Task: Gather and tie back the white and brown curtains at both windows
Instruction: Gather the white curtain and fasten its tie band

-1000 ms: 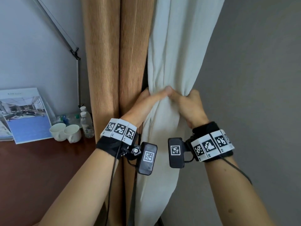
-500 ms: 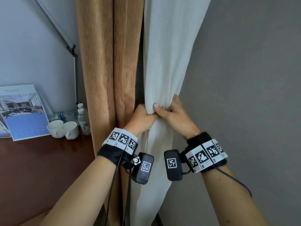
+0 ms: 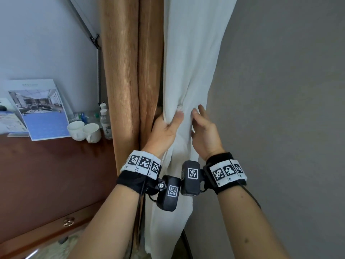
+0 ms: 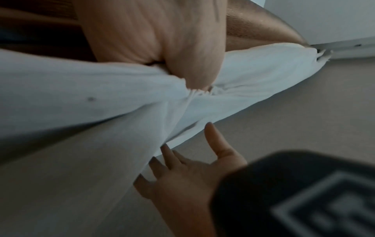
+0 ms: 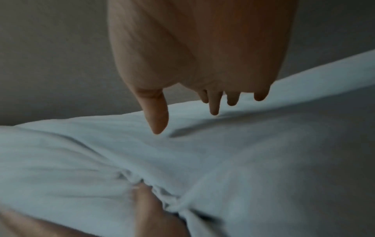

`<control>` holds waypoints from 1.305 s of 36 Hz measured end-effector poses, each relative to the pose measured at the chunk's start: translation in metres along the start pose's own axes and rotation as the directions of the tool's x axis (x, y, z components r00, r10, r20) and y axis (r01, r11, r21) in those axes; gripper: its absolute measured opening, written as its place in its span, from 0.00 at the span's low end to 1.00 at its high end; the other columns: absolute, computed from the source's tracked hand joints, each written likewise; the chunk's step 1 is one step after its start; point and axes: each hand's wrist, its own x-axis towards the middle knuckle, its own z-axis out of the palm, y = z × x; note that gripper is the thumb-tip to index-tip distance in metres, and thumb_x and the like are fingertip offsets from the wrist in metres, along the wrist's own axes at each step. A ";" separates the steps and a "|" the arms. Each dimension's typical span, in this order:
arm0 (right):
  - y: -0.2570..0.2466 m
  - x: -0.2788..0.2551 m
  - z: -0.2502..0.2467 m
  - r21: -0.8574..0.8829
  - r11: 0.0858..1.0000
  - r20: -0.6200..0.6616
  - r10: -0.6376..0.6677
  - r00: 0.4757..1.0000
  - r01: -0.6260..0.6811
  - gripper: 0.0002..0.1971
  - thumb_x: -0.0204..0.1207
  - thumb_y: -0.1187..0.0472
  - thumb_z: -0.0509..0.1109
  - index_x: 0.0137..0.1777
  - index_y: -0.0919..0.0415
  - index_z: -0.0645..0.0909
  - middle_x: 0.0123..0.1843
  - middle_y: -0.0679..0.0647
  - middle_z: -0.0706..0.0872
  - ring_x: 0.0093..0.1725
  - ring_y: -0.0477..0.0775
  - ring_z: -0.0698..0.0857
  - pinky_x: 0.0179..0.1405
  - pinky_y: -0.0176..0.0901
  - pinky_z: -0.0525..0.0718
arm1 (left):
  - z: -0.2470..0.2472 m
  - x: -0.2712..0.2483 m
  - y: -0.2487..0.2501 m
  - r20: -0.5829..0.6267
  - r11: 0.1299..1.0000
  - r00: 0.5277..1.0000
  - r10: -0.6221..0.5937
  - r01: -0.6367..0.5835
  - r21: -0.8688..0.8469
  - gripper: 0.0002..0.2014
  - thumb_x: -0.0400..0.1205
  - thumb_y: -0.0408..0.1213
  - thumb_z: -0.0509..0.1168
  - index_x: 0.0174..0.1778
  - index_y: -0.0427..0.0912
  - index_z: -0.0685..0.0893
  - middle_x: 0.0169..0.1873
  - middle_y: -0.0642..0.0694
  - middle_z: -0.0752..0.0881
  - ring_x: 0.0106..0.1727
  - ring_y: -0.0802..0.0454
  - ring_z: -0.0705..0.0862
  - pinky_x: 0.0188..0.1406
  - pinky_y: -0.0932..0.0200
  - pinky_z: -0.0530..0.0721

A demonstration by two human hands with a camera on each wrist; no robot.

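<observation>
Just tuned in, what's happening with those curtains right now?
A person is gathering the white curtain in the corner. The left hand grips a bunched fold of it, thumb pinching the fabric. The right hand is open, fingers spread beside the curtain's right edge, holding nothing. The brown curtain hangs loose just to the left. No tie-back is visible around either curtain.

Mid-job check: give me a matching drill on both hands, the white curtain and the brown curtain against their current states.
Things:
1. left hand
2. right hand
3. white curtain
4. brown curtain

States:
A. hangs untouched, left of the other curtain
B. fingers straight, gripping nothing
C. bunched in one hand
D. grips gathered fabric

Pairs: 1-D, 2-B, 3-C, 4-A
</observation>
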 end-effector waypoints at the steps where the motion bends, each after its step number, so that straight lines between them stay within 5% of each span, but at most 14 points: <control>1: 0.003 -0.001 0.003 0.040 0.999 0.053 -0.005 0.999 0.003 0.38 0.76 0.56 0.70 0.85 0.55 0.57 0.77 0.54 0.77 0.74 0.50 0.78 0.79 0.51 0.69 | 0.000 -0.003 0.001 0.028 1.000 0.999 0.021 -0.021 -0.012 0.13 0.84 0.42 0.64 0.65 0.49 0.81 0.55 0.60 0.88 0.63 0.66 0.84 0.66 0.64 0.78; 6: 0.006 -0.008 0.007 -0.051 0.997 -0.010 -0.062 0.998 0.061 0.18 0.81 0.73 0.63 0.71 0.70 0.77 0.58 0.60 0.89 0.57 0.54 0.89 0.53 0.41 0.86 | -0.003 -0.002 -0.004 -0.010 1.000 1.000 0.017 -0.017 -0.024 0.20 0.73 0.28 0.78 0.61 0.40 0.86 0.54 0.49 0.91 0.60 0.54 0.88 0.65 0.52 0.83; 12: 0.000 -0.019 -0.001 -0.215 0.975 0.049 -0.054 0.997 0.063 0.10 0.78 0.75 0.66 0.55 0.71 0.85 0.52 0.64 0.91 0.55 0.61 0.89 0.59 0.50 0.87 | -0.015 0.009 0.002 0.055 0.992 0.991 -0.125 0.126 -0.019 0.16 0.71 0.32 0.80 0.55 0.42 0.89 0.50 0.47 0.92 0.54 0.55 0.90 0.53 0.59 0.87; 15: 0.001 -0.017 0.005 -0.391 0.919 0.101 -0.015 0.995 0.053 0.08 0.77 0.71 0.69 0.49 0.63 0.88 0.50 0.63 0.90 0.55 0.64 0.88 0.60 0.58 0.83 | -0.017 0.014 0.004 0.169 0.976 0.962 -0.216 0.205 0.079 0.18 0.73 0.42 0.78 0.58 0.42 0.89 0.52 0.47 0.92 0.57 0.54 0.89 0.57 0.60 0.86; 18: -0.005 -0.013 0.004 -0.535 0.844 0.125 0.056 0.991 0.020 0.08 0.74 0.60 0.74 0.51 0.55 0.90 0.53 0.57 0.92 0.60 0.65 0.88 0.67 0.66 0.79 | -0.015 0.022 0.004 0.120 0.967 0.961 -0.248 0.237 0.098 0.13 0.80 0.41 0.73 0.60 0.43 0.87 0.55 0.47 0.90 0.58 0.54 0.88 0.62 0.56 0.85; 20: -0.013 -0.011 0.000 -0.585 0.811 0.108 0.091 0.990 -0.011 0.11 0.74 0.58 0.76 0.55 0.58 0.89 0.55 0.57 0.92 0.60 0.61 0.89 0.68 0.62 0.82 | -0.016 0.026 0.000 0.050 0.966 0.967 -0.249 0.245 0.079 0.15 0.82 0.42 0.71 0.63 0.43 0.86 0.57 0.46 0.90 0.60 0.50 0.87 0.67 0.47 0.83; 23: -0.023 -0.002 -0.011 -0.513 0.858 -0.053 0.011 0.999 -0.037 0.09 0.76 0.65 0.72 0.54 0.63 0.88 0.51 0.54 0.93 0.56 0.57 0.89 0.59 0.48 0.85 | -0.022 0.029 -0.004 -0.056 0.970 0.971 -0.234 0.237 0.051 0.15 0.84 0.44 0.67 0.66 0.46 0.84 0.56 0.52 0.88 0.62 0.51 0.85 0.68 0.52 0.80; 29: -0.039 0.037 -0.029 -0.431 0.902 -0.317 -0.137 0.938 -0.013 0.39 0.69 0.61 0.79 0.80 0.61 0.66 0.70 0.50 0.79 0.67 0.49 0.79 0.65 0.40 0.74 | -0.036 0.025 -0.001 -0.095 0.982 0.981 -0.172 0.178 0.062 0.11 0.84 0.51 0.65 0.62 0.61 0.84 0.54 0.62 0.88 0.60 0.62 0.85 0.65 0.60 0.81; 32: -0.039 0.057 -0.022 -0.410 0.912 -0.285 -0.116 0.951 -0.012 0.58 0.61 0.53 0.85 0.85 0.52 0.50 0.84 0.51 0.64 0.78 0.55 0.70 0.78 0.50 0.66 | -0.040 0.020 0.003 -0.051 0.990 0.990 -0.131 0.133 0.040 0.15 0.86 0.45 0.63 0.69 0.54 0.80 0.56 0.64 0.84 0.59 0.72 0.81 0.61 0.76 0.75; 34: -0.033 0.072 -0.020 -0.380 0.924 -0.264 -0.067 0.962 -0.040 0.63 0.54 0.52 0.87 0.84 0.47 0.47 0.82 0.51 0.67 0.75 0.55 0.74 0.77 0.58 0.70 | -0.043 0.019 0.003 -0.005 0.991 0.993 -0.120 0.120 0.055 0.13 0.84 0.40 0.65 0.65 0.52 0.80 0.52 0.65 0.84 0.51 0.79 0.82 0.51 0.82 0.75; 36: -0.028 0.082 -0.018 -0.377 0.924 -0.253 -0.040 0.967 -0.061 0.58 0.54 0.53 0.87 0.83 0.54 0.58 0.74 0.53 0.80 0.67 0.57 0.83 0.71 0.62 0.78 | -0.048 0.019 0.003 0.011 0.987 0.990 -0.141 0.140 0.079 0.12 0.79 0.37 0.73 0.58 0.51 0.85 0.49 0.61 0.89 0.50 0.73 0.86 0.51 0.76 0.79; 40: -0.020 0.076 -0.002 -0.394 0.918 -0.234 -0.151 0.961 0.048 0.10 0.76 0.61 0.74 0.56 0.61 0.87 0.56 0.58 0.91 0.57 0.60 0.89 0.65 0.63 0.84 | -0.058 0.025 -0.001 -0.106 0.981 0.985 -0.137 0.150 0.126 0.15 0.74 0.38 0.78 0.55 0.53 0.85 0.53 0.55 0.89 0.58 0.59 0.87 0.63 0.61 0.81; 44: -0.005 0.045 0.017 -0.355 0.930 -0.077 -0.130 0.988 0.095 0.15 0.78 0.59 0.72 0.63 0.63 0.85 0.59 0.58 0.90 0.61 0.59 0.88 0.68 0.59 0.82 | -0.057 0.028 0.001 -0.027 0.988 0.992 -0.125 0.127 0.088 0.19 0.73 0.42 0.78 0.60 0.53 0.86 0.57 0.55 0.89 0.61 0.61 0.86 0.65 0.63 0.80; 47: 0.009 0.023 0.034 -0.351 0.930 0.115 -0.075 0.990 0.112 0.13 0.83 0.63 0.67 0.64 0.67 0.85 0.61 0.61 0.89 0.64 0.58 0.87 0.68 0.53 0.81 | -0.046 0.028 -0.001 0.096 0.986 0.982 -0.163 0.159 0.046 0.14 0.73 0.34 0.78 0.53 0.49 0.89 0.50 0.52 0.92 0.55 0.61 0.88 0.53 0.69 0.84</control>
